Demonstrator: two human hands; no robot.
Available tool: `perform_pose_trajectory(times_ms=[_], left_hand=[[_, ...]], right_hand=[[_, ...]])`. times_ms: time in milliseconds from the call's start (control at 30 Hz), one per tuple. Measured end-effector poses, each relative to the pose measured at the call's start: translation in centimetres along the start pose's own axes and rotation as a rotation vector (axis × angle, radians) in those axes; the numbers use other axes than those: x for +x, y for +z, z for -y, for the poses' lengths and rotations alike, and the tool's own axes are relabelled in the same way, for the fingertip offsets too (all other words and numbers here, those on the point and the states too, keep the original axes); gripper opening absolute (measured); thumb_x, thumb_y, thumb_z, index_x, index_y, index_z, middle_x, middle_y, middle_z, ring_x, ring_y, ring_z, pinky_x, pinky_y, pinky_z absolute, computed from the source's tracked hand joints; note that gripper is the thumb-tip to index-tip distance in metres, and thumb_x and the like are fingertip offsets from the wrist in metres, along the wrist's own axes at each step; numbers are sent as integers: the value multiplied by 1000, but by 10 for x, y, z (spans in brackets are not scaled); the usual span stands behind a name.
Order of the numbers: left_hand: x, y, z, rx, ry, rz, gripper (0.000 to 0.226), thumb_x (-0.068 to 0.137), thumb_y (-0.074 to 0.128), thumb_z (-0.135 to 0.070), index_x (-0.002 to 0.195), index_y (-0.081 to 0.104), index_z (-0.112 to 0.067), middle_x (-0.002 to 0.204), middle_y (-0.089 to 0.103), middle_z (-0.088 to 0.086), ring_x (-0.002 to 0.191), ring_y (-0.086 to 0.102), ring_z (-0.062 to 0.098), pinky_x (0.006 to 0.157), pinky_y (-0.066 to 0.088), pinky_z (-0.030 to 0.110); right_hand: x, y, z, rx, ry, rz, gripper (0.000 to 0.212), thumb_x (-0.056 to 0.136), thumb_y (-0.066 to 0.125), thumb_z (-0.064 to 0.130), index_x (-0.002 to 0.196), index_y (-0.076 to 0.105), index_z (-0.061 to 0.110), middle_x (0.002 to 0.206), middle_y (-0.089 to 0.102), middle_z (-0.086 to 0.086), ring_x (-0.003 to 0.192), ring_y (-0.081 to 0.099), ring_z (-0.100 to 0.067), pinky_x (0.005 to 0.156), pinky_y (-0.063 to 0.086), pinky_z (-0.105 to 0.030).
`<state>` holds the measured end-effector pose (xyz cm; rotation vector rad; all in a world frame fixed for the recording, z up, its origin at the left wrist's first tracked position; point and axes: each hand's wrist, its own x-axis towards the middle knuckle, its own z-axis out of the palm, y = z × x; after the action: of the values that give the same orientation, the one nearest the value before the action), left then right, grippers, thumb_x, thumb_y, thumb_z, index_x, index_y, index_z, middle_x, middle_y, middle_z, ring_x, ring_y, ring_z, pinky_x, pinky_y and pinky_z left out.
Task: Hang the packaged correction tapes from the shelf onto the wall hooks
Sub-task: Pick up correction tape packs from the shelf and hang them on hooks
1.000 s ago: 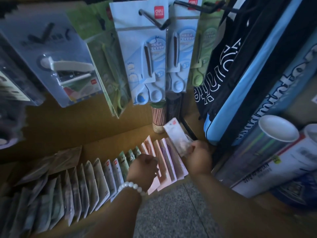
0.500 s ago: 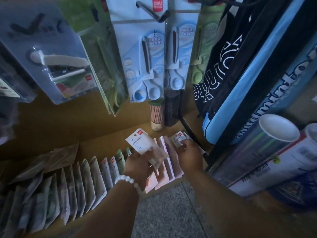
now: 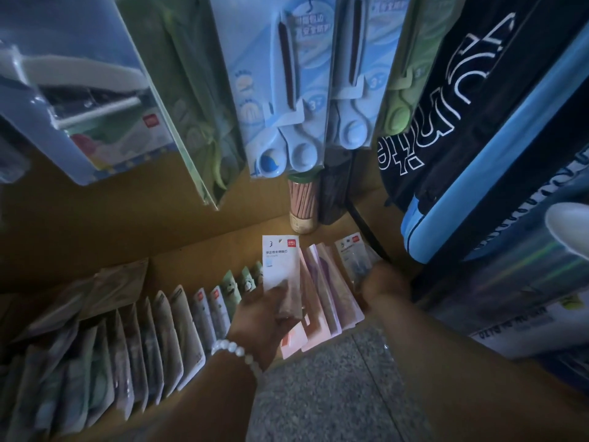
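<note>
Two hands work the shelf [image 3: 197,266]: the left hand [image 3: 264,311] pinches one white pack [image 3: 280,263] upright, long axis toward the hooks overhead, while the right hand [image 3: 382,282], grip unclear, reaches the nearer row-end pack [image 3: 353,253].

Left hand [image 3: 264,309]: reaching forward, fingers pinching a white package.
Right hand [image 3: 384,282]: reaching forward, blurred, grip unclear.

Dim, bluish wide-angle view.
Shelf [image 3: 204,263] in deep shadow; hanging scissor packs [image 3: 280,90] brighter; edges bowed, blurred.
</note>
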<state>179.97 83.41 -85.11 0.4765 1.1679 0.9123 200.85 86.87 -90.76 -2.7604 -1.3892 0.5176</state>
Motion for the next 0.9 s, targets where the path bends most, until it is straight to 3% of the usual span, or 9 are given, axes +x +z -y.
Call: perform_pose_trajectory(times_ms=[167,300,367,433,500,633,700,767,900], left_hand=[[2,-4,0,-104,-51,-55,12,96,57,-7,103,66,-5,85,75,12,74,71,24,71,55,39],[1,-2,2,-8,33,-89,21,99,51,-8,120,54,-10,103,63,11,90,63,27,84,55,42],[-1,-1,2,-10,60,-93,24,100,50,-9,123,52,-14,105,62,10,91,64,26,82,56,41],[-5,2,0,-26,70,-98,24,101,48,-11,125,52,-15,102,62,8,89,64,24,77,58,39],[-9,5,-3,-123,29,-104,23,102,49,-22,122,55,-12,104,67,11,87,66,25,77,58,39],[-16,10,-8,-255,-26,-52,44,95,56,-41,126,62,-10,117,71,19,107,69,34,95,54,49],[-16,11,-6,-228,21,-35,33,96,59,-26,123,62,-8,110,73,19,101,71,33,85,58,47],[-14,12,-5,-219,51,-21,16,97,56,-13,111,64,-9,93,77,13,82,75,26,72,62,44],[-11,13,-4,-163,66,-51,8,93,62,-10,100,67,-13,79,77,6,65,73,19,54,59,33]], right_hand=[[-9,-2,2,67,13,-113,46,91,51,46,120,57,11,115,64,-10,104,64,-29,80,53,-35],[-44,-22,13,373,-37,-308,41,86,60,43,108,59,9,108,67,-12,94,65,-31,68,48,-30],[-65,-31,24,665,-162,-230,33,83,68,36,105,61,12,107,69,-5,91,67,-24,66,53,-29],[-88,-34,36,903,-274,-21,24,81,71,33,98,62,18,101,71,3,85,68,-15,68,58,-34],[-104,-34,46,989,-347,125,18,81,72,31,90,61,20,89,70,5,80,67,-12,70,58,-36],[-116,-29,54,911,-460,94,19,83,68,34,76,57,20,68,62,7,66,59,-9,57,45,-21],[-118,-28,53,904,-447,56,23,86,63,39,75,58,20,70,64,5,69,61,-13,61,49,-27],[-114,-29,49,900,-407,22,28,91,54,41,86,64,16,82,69,0,79,64,-17,70,51,-31],[-72,-29,31,543,-322,-211,32,96,46,38,110,61,14,104,67,-5,96,64,-21,80,53,-33]])
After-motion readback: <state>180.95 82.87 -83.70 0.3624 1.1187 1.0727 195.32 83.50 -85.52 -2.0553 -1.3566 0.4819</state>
